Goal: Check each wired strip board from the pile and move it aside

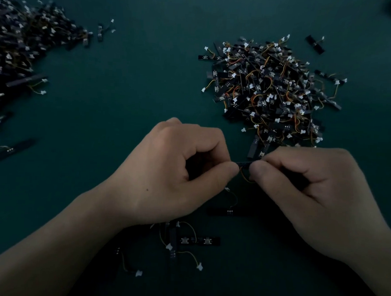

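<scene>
Holding one wired strip board [245,163] by its two ends, we keep it level between our hands, just in front of the near edge of the pile [272,88]. That short reach suggests it came from there. Our left hand [173,169] pinches one end between thumb and forefinger, and our right hand [312,194] pinches the other end the same way. Each grip is closed on the board, with the remaining fingers curled underneath. Gripping only the tips leaves the middle of the board bare to our eyes, which we judge is the point of the hold. Its orange wire [245,177] loops down freely in the gap between the thumbs, so the joint can be looked over too. Whether the board is lifted clear of the table [136,88] we cannot tell.

A second heap [21,48] lies far to the left, well apart from the pile, and is probably where checked boards go. A few loose boards [198,240] lie close to us beneath the wrists; in this dim light we cannot say whether they are checked or waiting.
</scene>
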Motion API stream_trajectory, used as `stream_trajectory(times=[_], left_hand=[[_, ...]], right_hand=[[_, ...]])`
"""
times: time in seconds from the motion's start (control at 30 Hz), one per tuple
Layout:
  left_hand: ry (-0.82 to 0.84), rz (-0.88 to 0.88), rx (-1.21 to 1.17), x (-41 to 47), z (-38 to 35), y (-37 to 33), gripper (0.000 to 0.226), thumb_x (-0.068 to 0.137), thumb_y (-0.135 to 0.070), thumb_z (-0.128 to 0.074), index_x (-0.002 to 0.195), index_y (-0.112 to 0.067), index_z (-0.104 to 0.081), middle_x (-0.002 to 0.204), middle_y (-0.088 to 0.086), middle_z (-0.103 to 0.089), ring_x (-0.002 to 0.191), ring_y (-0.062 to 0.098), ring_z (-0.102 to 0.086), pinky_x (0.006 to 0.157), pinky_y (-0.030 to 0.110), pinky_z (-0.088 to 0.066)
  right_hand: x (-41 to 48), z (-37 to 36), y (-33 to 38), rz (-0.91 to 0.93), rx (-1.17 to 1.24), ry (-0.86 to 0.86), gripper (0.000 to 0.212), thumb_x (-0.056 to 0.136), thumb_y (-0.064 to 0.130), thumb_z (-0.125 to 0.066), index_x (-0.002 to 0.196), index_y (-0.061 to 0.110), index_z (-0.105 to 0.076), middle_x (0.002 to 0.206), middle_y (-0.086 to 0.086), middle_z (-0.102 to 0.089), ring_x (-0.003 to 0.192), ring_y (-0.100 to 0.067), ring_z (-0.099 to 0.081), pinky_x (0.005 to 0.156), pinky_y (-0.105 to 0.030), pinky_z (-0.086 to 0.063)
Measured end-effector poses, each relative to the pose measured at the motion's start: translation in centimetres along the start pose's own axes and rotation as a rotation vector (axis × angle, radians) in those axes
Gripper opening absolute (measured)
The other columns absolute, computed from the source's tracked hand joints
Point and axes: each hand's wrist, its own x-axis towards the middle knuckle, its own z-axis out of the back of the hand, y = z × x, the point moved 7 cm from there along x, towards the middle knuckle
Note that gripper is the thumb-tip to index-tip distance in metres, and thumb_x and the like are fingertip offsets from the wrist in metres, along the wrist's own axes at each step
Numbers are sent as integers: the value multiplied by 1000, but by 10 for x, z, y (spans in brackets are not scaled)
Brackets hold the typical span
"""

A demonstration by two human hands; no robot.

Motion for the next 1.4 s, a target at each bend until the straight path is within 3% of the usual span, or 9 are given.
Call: stream_trajectory(times=[0.13,0.27,0.47,0.6,0.73,0.83,0.97,1.17,1.4], left_hand=[[-22,-22,21,-1,1,-3,23,90,-27,-68,69,-19,-62,58,-5,-60,62,21,-57,62,14,-42],[33,-47,-12,-2,-1,-4,22,92,-25,-65,71,-17,-63,59,-4,-60,61,21,-56,60,31,-42],[60,-64,20,-2,-3,-4,22,93,-28,-63,74,-18,-63,61,-6,-60,66,18,-57,63,28,-42],[77,-32,16,-2,-4,-2,16,96,-33,-63,89,-20,-71,69,-6,-67,67,18,-62,63,28,-45],[78,41,98,-3,-4,6,21,86,-35,-68,107,-32,-69,83,-16,-66,85,12,-62,83,28,-44],[158,-35,321,-5,-13,3,27,77,-47,-71,103,-42,-69,99,-20,-60,101,9,-54,97,32,-33],[177,-65,323,-5,-15,0,7,82,-44,-76,82,-42,-69,102,-18,-60,104,10,-53,97,38,-31],[46,-36,218,-2,-6,2,8,92,-34,-70,90,-35,-63,92,-21,-63,97,7,-57,98,30,-33],[-74,-118,193,-3,0,-2,5,97,-33,-67,94,-30,-65,91,-23,-61,89,0,-57,94,25,-36]], right_hand=[[0,-1,4,65,-8,18,38,98,31,-61,63,16,-67,55,5,-53,52,-13,-55,48,-18,-37],[-1,0,4,77,-34,11,41,98,30,-62,61,13,-64,54,5,-51,52,-13,-53,49,-24,-37],[-1,-2,7,128,-46,49,45,96,28,-60,55,11,-57,52,6,-44,49,-13,-47,48,-21,-33],[-4,-2,6,145,-45,63,49,97,26,-56,52,6,-50,50,3,-39,46,-14,-41,45,-26,-31],[-6,18,-2,-3,67,-203,30,104,32,-49,83,38,-70,63,-1,-60,50,-10,-52,48,-13,-36],[-6,17,-7,-58,103,-207,27,106,35,-46,105,37,-74,68,3,-63,48,-3,-53,50,-7,-37],[-3,7,-2,-42,13,-69,34,103,42,-49,87,28,-76,57,-1,-57,48,-11,-56,45,-21,-40],[-1,-1,-3,-53,-99,73,50,101,54,-45,69,21,-65,57,4,-57,53,-15,-59,50,-36,-45],[-2,-1,-6,-87,-90,71,42,100,49,-49,70,24,-64,57,2,-59,50,-15,-57,46,-30,-41]])
